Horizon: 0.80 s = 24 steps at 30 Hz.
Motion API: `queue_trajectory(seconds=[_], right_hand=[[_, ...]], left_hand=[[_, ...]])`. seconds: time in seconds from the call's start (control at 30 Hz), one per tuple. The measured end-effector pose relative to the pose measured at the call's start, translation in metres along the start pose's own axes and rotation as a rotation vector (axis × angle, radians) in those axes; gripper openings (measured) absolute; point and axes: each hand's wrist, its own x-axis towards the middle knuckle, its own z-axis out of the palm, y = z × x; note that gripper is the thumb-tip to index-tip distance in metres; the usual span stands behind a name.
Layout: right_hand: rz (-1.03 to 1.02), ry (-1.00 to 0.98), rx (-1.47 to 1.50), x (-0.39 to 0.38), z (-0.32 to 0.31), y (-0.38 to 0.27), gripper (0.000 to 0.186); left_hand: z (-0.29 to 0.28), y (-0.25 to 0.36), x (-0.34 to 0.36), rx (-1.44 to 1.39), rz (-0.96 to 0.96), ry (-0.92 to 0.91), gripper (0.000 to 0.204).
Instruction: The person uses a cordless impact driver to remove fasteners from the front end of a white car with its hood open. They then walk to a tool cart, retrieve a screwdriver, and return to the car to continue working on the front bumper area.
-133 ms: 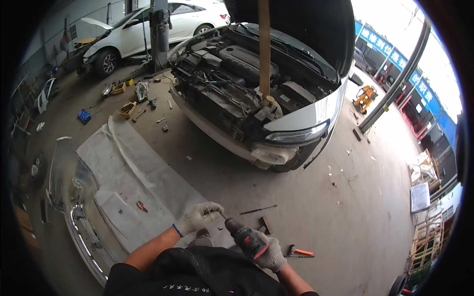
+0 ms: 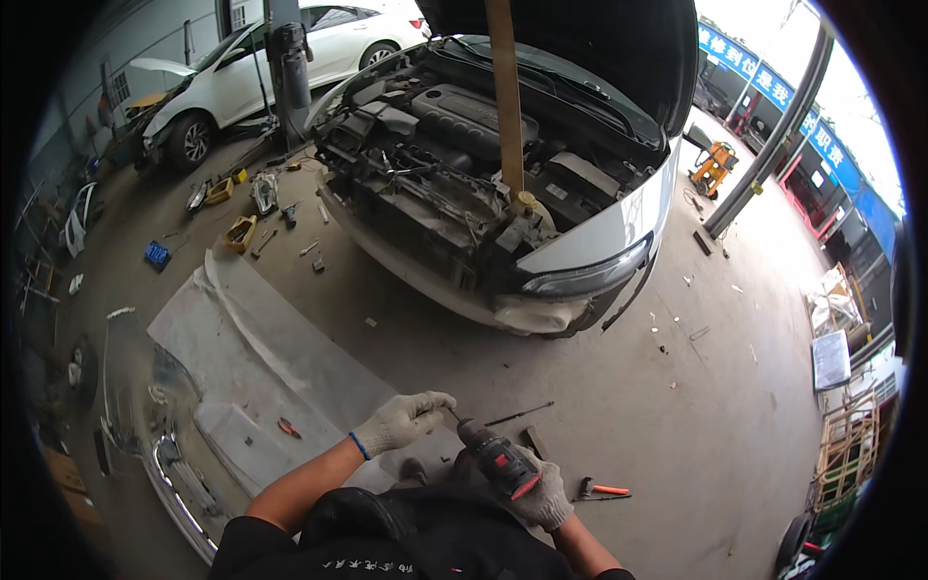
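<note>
My right hand [image 2: 544, 495], in a knitted work glove, is wrapped round a dark cordless drill [image 2: 495, 462] with red parts. The drill tilts up and to the left, in front of my body. At its front, the gloved fingers of my left hand [image 2: 401, 422] pinch the end of the thin drill bit [image 2: 451, 413]. Whether a small part sits in those fingertips is hidden. Beyond the hands stands a white car [image 2: 594, 227] with its hood raised and its front bumper off.
A hammer [image 2: 607, 489] with an orange handle, a dark block [image 2: 534, 443] and a thin rod [image 2: 520, 413] lie near my right hand. Pliers [image 2: 288, 427] rest on a pale sheet [image 2: 280, 333]. A removed bumper [image 2: 179, 493] lies at left. Several tools surround a yellow tray [image 2: 241, 233].
The view has shifted slightly, so the scene sits a little differently. Both hands and the drill have moved slightly right in the picture; the grip on drill and bit looks the same.
</note>
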Motion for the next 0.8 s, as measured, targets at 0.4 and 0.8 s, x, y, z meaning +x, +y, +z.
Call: queue_trajectory(seconds=[0.4, 0.8], right_hand=[[-0.012, 0.168, -0.160, 0.284, -0.031, 0.067, 0.044], [0.456, 0.255, -0.184, 0.436, -0.003, 0.082, 0.064]], left_hand=[[-0.109, -0.016, 0.300, 0.361, 0.094, -0.081, 0.051], [-0.149, -0.069, 0.504, 0.278, -0.096, -0.516, 0.067]])
